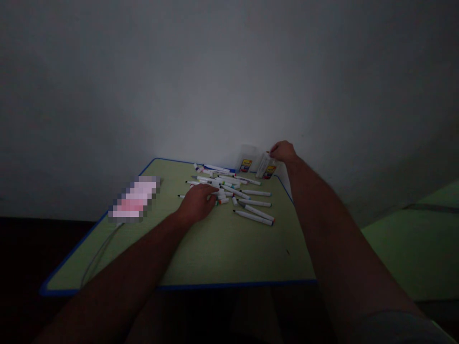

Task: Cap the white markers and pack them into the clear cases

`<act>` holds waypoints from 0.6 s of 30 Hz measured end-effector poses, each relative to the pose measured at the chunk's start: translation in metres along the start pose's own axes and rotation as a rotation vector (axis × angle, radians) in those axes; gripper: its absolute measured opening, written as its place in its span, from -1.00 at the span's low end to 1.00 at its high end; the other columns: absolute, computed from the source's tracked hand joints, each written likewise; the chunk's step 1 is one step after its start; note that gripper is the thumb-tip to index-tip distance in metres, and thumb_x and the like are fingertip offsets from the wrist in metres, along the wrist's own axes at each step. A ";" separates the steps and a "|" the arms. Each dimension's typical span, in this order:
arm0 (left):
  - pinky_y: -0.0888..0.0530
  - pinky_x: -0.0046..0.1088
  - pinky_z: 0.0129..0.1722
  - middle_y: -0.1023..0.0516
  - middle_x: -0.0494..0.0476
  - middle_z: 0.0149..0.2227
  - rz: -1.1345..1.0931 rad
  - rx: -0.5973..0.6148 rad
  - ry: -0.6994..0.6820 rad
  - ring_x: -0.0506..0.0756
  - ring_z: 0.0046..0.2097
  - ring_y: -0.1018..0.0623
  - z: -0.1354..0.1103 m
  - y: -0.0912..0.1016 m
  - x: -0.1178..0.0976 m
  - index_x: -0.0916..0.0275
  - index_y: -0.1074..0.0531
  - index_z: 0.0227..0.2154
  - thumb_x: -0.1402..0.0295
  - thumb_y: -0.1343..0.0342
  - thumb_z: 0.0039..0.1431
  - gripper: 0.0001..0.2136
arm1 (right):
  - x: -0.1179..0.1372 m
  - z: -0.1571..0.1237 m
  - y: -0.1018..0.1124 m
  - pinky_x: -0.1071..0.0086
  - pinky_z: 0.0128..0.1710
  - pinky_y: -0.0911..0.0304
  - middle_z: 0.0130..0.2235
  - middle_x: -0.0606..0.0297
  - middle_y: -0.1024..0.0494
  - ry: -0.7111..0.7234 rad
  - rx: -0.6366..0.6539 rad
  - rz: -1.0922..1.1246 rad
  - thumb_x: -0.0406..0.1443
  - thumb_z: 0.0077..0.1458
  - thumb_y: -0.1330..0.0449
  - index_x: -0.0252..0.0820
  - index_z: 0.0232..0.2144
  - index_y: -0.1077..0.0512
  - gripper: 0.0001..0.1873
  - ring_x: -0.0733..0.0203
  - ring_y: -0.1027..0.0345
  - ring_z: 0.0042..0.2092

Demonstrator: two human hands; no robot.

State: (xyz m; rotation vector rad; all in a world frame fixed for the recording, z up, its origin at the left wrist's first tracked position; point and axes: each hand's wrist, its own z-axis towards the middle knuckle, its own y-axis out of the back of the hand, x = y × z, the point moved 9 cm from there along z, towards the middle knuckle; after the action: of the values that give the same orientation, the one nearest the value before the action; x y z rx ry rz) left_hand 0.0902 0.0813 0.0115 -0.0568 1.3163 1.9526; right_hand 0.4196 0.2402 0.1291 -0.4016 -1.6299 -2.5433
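Currently the left hand (196, 203) is resting on the markers (234, 192) mid-table (215, 248), fingers curled, grip unclear; their long axes are running left-right. The right hand (283, 151) is gripping the clear case (266, 165) at the far edge.

Green table (222, 253); scattered markers (255, 203); clear case (266, 166) at back.

A scatter of marker pens (239, 193) lies on the table (222, 248) toward its far edge. The left hand (197, 203) rests on the pile's left side. Behind the pens, at the far right corner against the wall, stand two clear cases (245, 160); the right hand (283, 151) touches the right-hand one. A blurred object (134, 199) lies left, a cable (98, 255) trailing before it.
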 end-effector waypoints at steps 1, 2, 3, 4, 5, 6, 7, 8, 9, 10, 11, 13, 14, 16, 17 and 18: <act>-0.45 -0.16 0.08 -0.64 0.19 -0.05 -0.002 -0.003 0.003 0.20 0.01 -0.58 0.000 0.000 0.000 0.20 -0.60 -0.09 0.36 -0.01 0.20 -0.69 | 0.000 -0.001 -0.001 0.17 -0.04 -0.39 -0.32 0.14 -0.62 -0.019 0.029 -0.045 -0.44 -0.18 -0.40 -0.27 -0.46 -0.59 -0.88 0.00 -0.52 -0.17; -0.46 -0.16 0.08 -0.64 0.19 -0.05 -0.004 -0.009 0.002 0.20 0.01 -0.58 0.000 0.000 0.000 0.20 -0.60 -0.09 0.35 -0.01 0.20 -0.69 | -0.001 -0.001 -0.001 0.18 -0.04 -0.39 -0.30 0.12 -0.62 -0.036 0.054 -0.080 -0.45 -0.17 -0.39 -0.27 -0.44 -0.60 -0.86 0.01 -0.53 -0.17; -0.46 -0.16 0.08 -0.64 0.19 -0.05 -0.004 -0.016 -0.001 0.21 0.01 -0.58 0.000 0.001 0.001 0.21 -0.60 -0.09 0.35 -0.01 0.20 -0.69 | -0.001 -0.002 -0.001 0.19 -0.05 -0.40 -0.29 0.12 -0.62 -0.046 0.067 -0.099 -0.46 -0.16 -0.39 -0.26 -0.42 -0.60 -0.85 0.02 -0.53 -0.17; -0.45 -0.16 0.08 -0.64 0.20 -0.05 -0.003 -0.022 -0.007 0.21 0.01 -0.58 0.000 0.001 0.000 0.21 -0.60 -0.09 0.35 -0.01 0.20 -0.69 | 0.000 -0.001 -0.001 0.20 -0.06 -0.40 -0.30 0.12 -0.62 -0.042 0.065 -0.100 -0.47 -0.16 -0.39 -0.26 -0.42 -0.61 -0.84 0.02 -0.53 -0.18; -0.45 -0.16 0.08 -0.64 0.21 -0.05 -0.002 -0.026 -0.013 0.22 0.01 -0.58 0.000 0.001 0.000 0.22 -0.60 -0.09 0.35 -0.01 0.20 -0.68 | 0.002 -0.001 0.000 0.21 -0.07 -0.40 -0.31 0.13 -0.62 -0.033 0.058 -0.100 -0.48 -0.17 -0.39 -0.25 -0.42 -0.61 -0.84 0.02 -0.53 -0.19; -0.45 -0.16 0.08 -0.64 0.22 -0.05 -0.001 -0.027 -0.018 0.22 0.01 -0.58 0.000 0.001 0.000 0.23 -0.60 -0.09 0.35 -0.01 0.20 -0.68 | 0.003 0.000 0.001 0.21 -0.08 -0.41 -0.31 0.13 -0.62 -0.021 0.051 -0.103 -0.49 -0.18 -0.39 -0.24 -0.43 -0.61 -0.83 0.03 -0.53 -0.20; -0.45 -0.16 0.07 -0.64 0.22 -0.05 -0.001 -0.025 -0.020 0.22 0.01 -0.58 0.000 0.000 0.000 0.24 -0.60 -0.09 0.35 -0.01 0.20 -0.68 | 0.004 0.000 0.001 0.21 -0.10 -0.41 -0.32 0.14 -0.63 -0.008 0.044 -0.108 -0.50 -0.18 -0.38 -0.24 -0.44 -0.61 -0.83 0.03 -0.53 -0.21; -0.45 -0.16 0.07 -0.64 0.23 -0.05 -0.003 -0.024 -0.020 0.22 0.00 -0.58 0.000 0.000 0.000 0.24 -0.60 -0.09 0.35 -0.02 0.20 -0.68 | 0.005 0.001 0.001 0.21 -0.11 -0.41 -0.31 0.15 -0.63 0.006 0.039 -0.115 -0.51 -0.18 -0.37 -0.24 -0.44 -0.61 -0.82 0.03 -0.53 -0.21; -0.46 -0.17 0.07 -0.64 0.22 -0.05 -0.005 -0.022 -0.019 0.22 0.00 -0.58 0.000 0.000 0.001 0.24 -0.60 -0.09 0.36 -0.02 0.20 -0.69 | 0.005 0.001 0.000 0.21 -0.11 -0.42 -0.31 0.15 -0.63 0.017 0.036 -0.124 -0.51 -0.17 -0.37 -0.24 -0.43 -0.61 -0.82 0.04 -0.54 -0.22; -0.46 -0.17 0.07 -0.64 0.22 -0.05 -0.009 -0.023 -0.017 0.22 0.00 -0.58 0.000 0.001 0.001 0.24 -0.60 -0.09 0.36 -0.02 0.20 -0.69 | 0.006 0.002 0.000 0.21 -0.12 -0.42 -0.30 0.15 -0.64 0.029 0.037 -0.137 -0.51 -0.16 -0.36 -0.24 -0.43 -0.61 -0.82 0.04 -0.54 -0.21; -0.46 -0.17 0.06 -0.64 0.22 -0.06 -0.011 -0.025 -0.016 0.21 0.00 -0.58 0.000 0.001 0.001 0.24 -0.60 -0.09 0.36 -0.02 0.20 -0.69 | 0.007 0.002 -0.001 0.21 -0.11 -0.42 -0.29 0.15 -0.64 0.040 0.037 -0.151 -0.51 -0.16 -0.35 -0.23 -0.42 -0.61 -0.82 0.05 -0.54 -0.21; -0.46 -0.17 0.06 -0.64 0.22 -0.06 -0.013 -0.026 -0.013 0.22 0.00 -0.58 0.000 0.001 0.001 0.24 -0.60 -0.09 0.36 -0.02 0.20 -0.69 | 0.009 0.002 -0.001 0.23 -0.09 -0.42 -0.27 0.15 -0.64 0.062 0.039 -0.177 -0.51 -0.14 -0.34 -0.22 -0.41 -0.62 -0.81 0.07 -0.54 -0.19; -0.46 -0.16 0.06 -0.64 0.22 -0.06 -0.012 -0.026 -0.013 0.22 0.00 -0.58 0.000 0.002 0.000 0.24 -0.60 -0.09 0.36 -0.02 0.20 -0.69 | 0.010 0.002 -0.001 0.25 -0.09 -0.42 -0.26 0.15 -0.65 0.067 0.041 -0.185 -0.51 -0.14 -0.34 -0.21 -0.40 -0.62 -0.80 0.08 -0.54 -0.19; -0.46 -0.15 0.06 -0.64 0.22 -0.06 -0.006 -0.021 -0.015 0.23 0.00 -0.58 0.001 0.001 0.000 0.23 -0.60 -0.09 0.36 -0.02 0.21 -0.69 | 0.011 0.001 -0.001 0.26 -0.09 -0.42 -0.23 0.15 -0.65 0.065 0.042 -0.188 -0.51 -0.14 -0.34 -0.20 -0.38 -0.63 -0.78 0.08 -0.54 -0.19; -0.46 -0.15 0.06 -0.64 0.22 -0.06 -0.004 -0.017 -0.016 0.23 -0.01 -0.58 0.001 0.001 -0.001 0.23 -0.60 -0.09 0.36 -0.02 0.21 -0.69 | 0.011 0.001 -0.001 0.26 -0.10 -0.42 -0.22 0.14 -0.65 0.061 0.044 -0.188 -0.51 -0.14 -0.35 -0.21 -0.37 -0.63 -0.77 0.08 -0.54 -0.18; -0.46 -0.15 0.06 -0.65 0.22 -0.06 -0.003 -0.017 -0.014 0.22 -0.01 -0.59 0.001 0.001 -0.001 0.23 -0.60 -0.09 0.36 -0.02 0.21 -0.69 | 0.010 0.001 -0.001 0.26 -0.10 -0.42 -0.21 0.13 -0.65 0.057 0.046 -0.190 -0.51 -0.15 -0.35 -0.21 -0.36 -0.63 -0.76 0.07 -0.54 -0.18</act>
State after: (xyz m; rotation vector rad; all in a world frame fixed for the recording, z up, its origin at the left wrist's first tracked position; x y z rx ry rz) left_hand 0.0905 0.0815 0.0135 -0.0536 1.2903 1.9582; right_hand 0.4095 0.2418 0.1315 -0.1767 -1.7807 -2.6159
